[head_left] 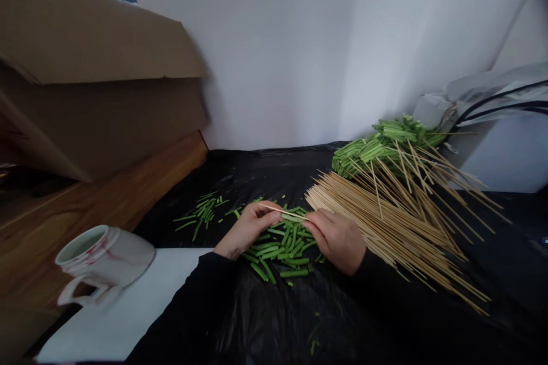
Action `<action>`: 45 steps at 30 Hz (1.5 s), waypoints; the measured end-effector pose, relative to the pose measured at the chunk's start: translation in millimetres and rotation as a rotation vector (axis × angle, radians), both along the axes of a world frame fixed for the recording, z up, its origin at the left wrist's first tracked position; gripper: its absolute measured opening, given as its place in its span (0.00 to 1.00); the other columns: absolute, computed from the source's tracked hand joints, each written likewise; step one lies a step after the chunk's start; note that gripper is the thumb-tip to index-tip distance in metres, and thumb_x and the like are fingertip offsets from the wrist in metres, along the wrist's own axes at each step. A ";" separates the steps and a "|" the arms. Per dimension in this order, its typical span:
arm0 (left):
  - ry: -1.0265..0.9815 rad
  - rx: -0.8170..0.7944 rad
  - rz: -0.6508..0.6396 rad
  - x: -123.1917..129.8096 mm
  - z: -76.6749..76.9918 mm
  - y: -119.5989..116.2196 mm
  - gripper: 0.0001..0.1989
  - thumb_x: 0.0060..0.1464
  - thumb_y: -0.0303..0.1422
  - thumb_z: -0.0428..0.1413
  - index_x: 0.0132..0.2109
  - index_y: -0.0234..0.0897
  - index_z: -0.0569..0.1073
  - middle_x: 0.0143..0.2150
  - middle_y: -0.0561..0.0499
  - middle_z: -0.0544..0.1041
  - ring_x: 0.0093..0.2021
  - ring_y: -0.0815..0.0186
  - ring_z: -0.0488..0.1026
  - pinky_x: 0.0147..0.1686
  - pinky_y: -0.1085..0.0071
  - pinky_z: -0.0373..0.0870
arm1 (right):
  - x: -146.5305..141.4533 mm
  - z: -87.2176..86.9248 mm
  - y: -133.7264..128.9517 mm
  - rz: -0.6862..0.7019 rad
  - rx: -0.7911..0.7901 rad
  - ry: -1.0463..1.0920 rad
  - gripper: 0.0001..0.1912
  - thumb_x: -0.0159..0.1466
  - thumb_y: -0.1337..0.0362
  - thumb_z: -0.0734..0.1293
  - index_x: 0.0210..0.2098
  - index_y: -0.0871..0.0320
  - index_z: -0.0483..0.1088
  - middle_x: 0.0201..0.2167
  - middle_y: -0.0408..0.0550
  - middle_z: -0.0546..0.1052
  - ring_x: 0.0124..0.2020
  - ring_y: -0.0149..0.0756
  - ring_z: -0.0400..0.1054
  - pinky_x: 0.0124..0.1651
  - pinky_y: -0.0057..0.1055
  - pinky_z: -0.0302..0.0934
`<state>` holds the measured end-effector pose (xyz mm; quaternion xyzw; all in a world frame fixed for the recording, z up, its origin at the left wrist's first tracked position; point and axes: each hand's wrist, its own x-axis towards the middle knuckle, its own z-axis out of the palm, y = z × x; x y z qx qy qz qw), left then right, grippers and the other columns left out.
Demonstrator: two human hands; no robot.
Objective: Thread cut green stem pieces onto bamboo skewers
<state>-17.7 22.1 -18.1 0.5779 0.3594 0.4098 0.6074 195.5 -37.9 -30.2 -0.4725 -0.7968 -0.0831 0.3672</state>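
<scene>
Above a loose pile of cut green stalks [278,251], my left hand [252,223] and my right hand [338,238] face each other, a short gap apart. A thin wooden skewer [285,212] runs between them, with a pale green stalk piece [294,217] along it. My left fingers pinch the skewer near its left part. My right thumb and fingers close around the other end of the skewer and stalk. To the right lies a large heap of wooden skewers [385,222], with bundled green stalks on skewers [385,145] behind it.
Black plastic sheeting [274,319] covers the surface. A white mug [107,256] stands at the left by a white sheet [141,291]. A cardboard box [103,80] is at the back left. Smaller stalk pieces [205,211] lie left of the pile. A plastic bag [492,88] sits back right.
</scene>
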 end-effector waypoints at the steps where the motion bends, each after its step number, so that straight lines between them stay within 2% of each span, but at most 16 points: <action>1: -0.060 -0.033 -0.002 0.9 0.2 -1.0 0.10 0.44 0.34 0.66 0.33 0.32 0.79 0.28 0.52 0.77 0.28 0.71 0.71 0.32 0.76 0.65 | -0.9 0.2 -0.5 0.009 -0.001 0.014 0.15 0.71 0.62 0.56 0.35 0.59 0.71 0.28 0.44 0.72 0.28 0.31 0.65 0.32 0.28 0.51; 6: -0.232 -0.213 -0.089 9.5 4.7 -13.8 0.18 0.40 0.27 0.68 0.42 0.34 0.77 0.29 0.52 0.77 0.28 0.73 0.72 0.31 0.77 0.66 | -7.6 0.2 -3.7 0.058 -0.033 0.106 0.14 0.70 0.63 0.56 0.34 0.59 0.70 0.29 0.45 0.73 0.30 0.30 0.67 0.34 0.27 0.53; 10: -0.273 -0.287 -0.141 15.4 2.5 -20.3 0.10 0.44 0.27 0.66 0.36 0.33 0.76 0.27 0.52 0.76 0.28 0.71 0.73 0.32 0.76 0.68 | -13.5 -0.8 -6.7 0.075 -0.051 0.120 0.15 0.71 0.62 0.55 0.35 0.59 0.71 0.30 0.45 0.74 0.31 0.30 0.68 0.35 0.26 0.54; 12: -0.283 -0.290 -0.151 15.3 1.1 -19.0 0.08 0.46 0.28 0.65 0.35 0.32 0.76 0.29 0.50 0.76 0.29 0.70 0.74 0.34 0.74 0.70 | -14.2 0.4 -8.0 0.081 -0.057 0.118 0.16 0.71 0.62 0.55 0.36 0.59 0.71 0.30 0.45 0.74 0.31 0.30 0.68 0.35 0.26 0.54; 16: -0.304 -0.248 -0.068 8.4 0.8 -9.1 0.07 0.49 0.30 0.64 0.36 0.32 0.75 0.38 0.46 0.78 0.34 0.69 0.74 0.39 0.73 0.71 | -8.3 5.8 -7.8 0.022 -0.074 0.137 0.16 0.70 0.56 0.57 0.40 0.58 0.71 0.32 0.45 0.76 0.33 0.32 0.69 0.35 0.27 0.55; 20: -0.327 -0.228 0.031 -1.7 -0.9 2.7 0.08 0.50 0.31 0.64 0.37 0.31 0.77 0.31 0.50 0.76 0.31 0.72 0.73 0.35 0.77 0.70 | 0.8 8.6 -4.5 -0.060 -0.112 0.100 0.17 0.72 0.58 0.53 0.45 0.55 0.70 0.35 0.45 0.77 0.35 0.33 0.70 0.37 0.27 0.56; 25: -0.358 -0.267 0.133 -6.9 -2.4 9.4 0.14 0.47 0.30 0.65 0.42 0.29 0.79 0.31 0.49 0.76 0.31 0.73 0.72 0.33 0.79 0.70 | 2.7 8.1 -5.0 -0.114 -0.186 -0.022 0.18 0.71 0.64 0.52 0.56 0.52 0.64 0.36 0.45 0.76 0.33 0.32 0.70 0.34 0.27 0.57; 28: -0.370 -0.271 0.150 -7.0 -1.2 9.8 0.15 0.46 0.30 0.66 0.43 0.29 0.79 0.30 0.50 0.75 0.30 0.74 0.71 0.31 0.80 0.69 | 0.7 7.8 -7.5 -0.144 -0.159 -0.103 0.18 0.68 0.69 0.54 0.54 0.52 0.67 0.34 0.44 0.76 0.29 0.31 0.69 0.29 0.28 0.53; 33: -0.386 -0.284 0.166 -7.4 0.1 9.4 0.16 0.46 0.29 0.66 0.44 0.29 0.79 0.29 0.51 0.75 0.28 0.75 0.71 0.30 0.80 0.69 | 0.8 4.8 -8.3 -0.166 -0.051 -0.168 0.15 0.66 0.69 0.58 0.49 0.53 0.71 0.31 0.43 0.73 0.26 0.30 0.66 0.27 0.32 0.47; 39: -0.407 -0.277 0.242 -7.3 0.2 11.2 0.13 0.42 0.27 0.67 0.39 0.29 0.80 0.31 0.48 0.78 0.29 0.73 0.73 0.30 0.79 0.70 | 3.0 0.0 -5.9 -0.166 -0.004 -0.175 0.16 0.67 0.70 0.58 0.50 0.55 0.71 0.30 0.43 0.73 0.26 0.30 0.64 0.28 0.32 0.46; 45: -0.403 -0.268 0.233 -7.1 0.4 10.8 0.15 0.42 0.27 0.68 0.40 0.28 0.80 0.32 0.48 0.78 0.30 0.74 0.73 0.31 0.80 0.70 | 2.9 0.5 -6.1 -0.169 -0.030 -0.187 0.16 0.67 0.70 0.57 0.50 0.55 0.71 0.31 0.44 0.73 0.26 0.30 0.63 0.28 0.32 0.46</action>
